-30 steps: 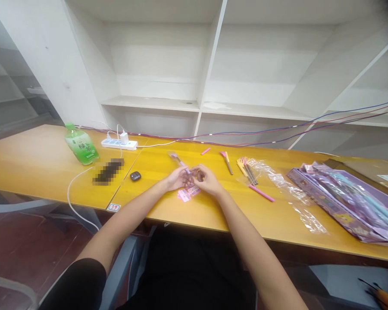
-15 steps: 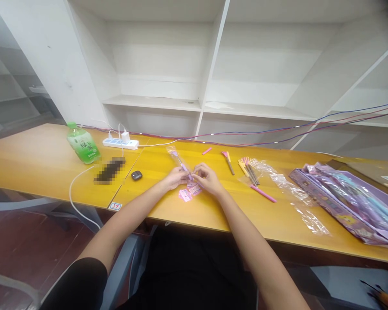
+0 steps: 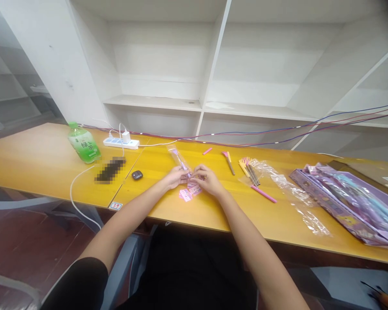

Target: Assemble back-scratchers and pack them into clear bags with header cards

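Note:
A purple back scratcher in a clear plastic sleeve [image 3: 177, 157] lies slantwise between my hands, its head end pointing away from me. My left hand [image 3: 176, 177] is closed around the lower part of the sleeve. From the other side, the thumb and fingers of my right hand [image 3: 207, 178] pinch the sleeve's near end, where the exact grip is too small to make out. Pink printed cards [image 3: 186, 194] rest on the table just below my fingers. To the right are more scratchers with pink and yellow claw heads [image 3: 248, 168] and a lone one [image 3: 228, 162].
A pink tube [image 3: 263, 193] and crumpled clear wrappers [image 3: 289, 189] lie to the right, before a purple box [image 3: 330, 209] of packaged items. On the left stand a green tea bottle [image 3: 84, 144], a power strip [image 3: 121, 143] and a small black device [image 3: 137, 175]. Shelving rises behind.
The fingers of my right hand have shifted slightly at the sleeve's near end. My left hand keeps its hold, and the things on the table stay where they were.

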Available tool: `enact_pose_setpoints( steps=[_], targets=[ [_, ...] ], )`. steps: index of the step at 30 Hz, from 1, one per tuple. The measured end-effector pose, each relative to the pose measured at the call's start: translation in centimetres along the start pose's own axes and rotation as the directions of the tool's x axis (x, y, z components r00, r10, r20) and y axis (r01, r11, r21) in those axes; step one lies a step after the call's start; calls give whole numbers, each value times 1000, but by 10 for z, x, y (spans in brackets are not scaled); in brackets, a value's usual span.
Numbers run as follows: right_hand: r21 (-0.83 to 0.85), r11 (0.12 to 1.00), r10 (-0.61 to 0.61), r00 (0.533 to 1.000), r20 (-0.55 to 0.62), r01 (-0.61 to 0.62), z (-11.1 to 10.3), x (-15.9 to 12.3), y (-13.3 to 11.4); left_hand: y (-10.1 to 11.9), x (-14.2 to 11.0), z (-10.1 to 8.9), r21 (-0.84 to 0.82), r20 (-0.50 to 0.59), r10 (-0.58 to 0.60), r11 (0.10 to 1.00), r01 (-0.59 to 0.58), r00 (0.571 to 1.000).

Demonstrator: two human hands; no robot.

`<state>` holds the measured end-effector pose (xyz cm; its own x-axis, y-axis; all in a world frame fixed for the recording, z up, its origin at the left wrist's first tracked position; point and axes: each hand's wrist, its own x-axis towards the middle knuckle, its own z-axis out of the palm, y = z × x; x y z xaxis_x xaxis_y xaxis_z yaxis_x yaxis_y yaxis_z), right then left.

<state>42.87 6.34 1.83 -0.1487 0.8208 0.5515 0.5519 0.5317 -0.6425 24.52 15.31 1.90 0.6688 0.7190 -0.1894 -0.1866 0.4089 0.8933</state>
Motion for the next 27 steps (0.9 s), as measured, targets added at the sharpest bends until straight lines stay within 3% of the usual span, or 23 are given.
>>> enact_pose_setpoints(
  steps=[11, 17, 22, 27],
  targets=[
    [-41, 998, 40, 999, -18, -41, 7, 0, -3, -1, -6, 2, 44, 133, 51, 997, -57, 990],
    [64, 969, 245, 965, -97, -239, 11, -3, 12, 1, -6, 0, 55, 241, 32, 997, -47, 970],
    [276, 864, 420, 905, 69, -422, 10, -3, 13, -5, -4, -3, 123, 398, 110, 977, -172, 911],
    [192, 860, 436, 876, 206, -473, 2, -1, 0, -6, 0, -9, 325, 457, 112, 903, -283, 882]
  ],
)
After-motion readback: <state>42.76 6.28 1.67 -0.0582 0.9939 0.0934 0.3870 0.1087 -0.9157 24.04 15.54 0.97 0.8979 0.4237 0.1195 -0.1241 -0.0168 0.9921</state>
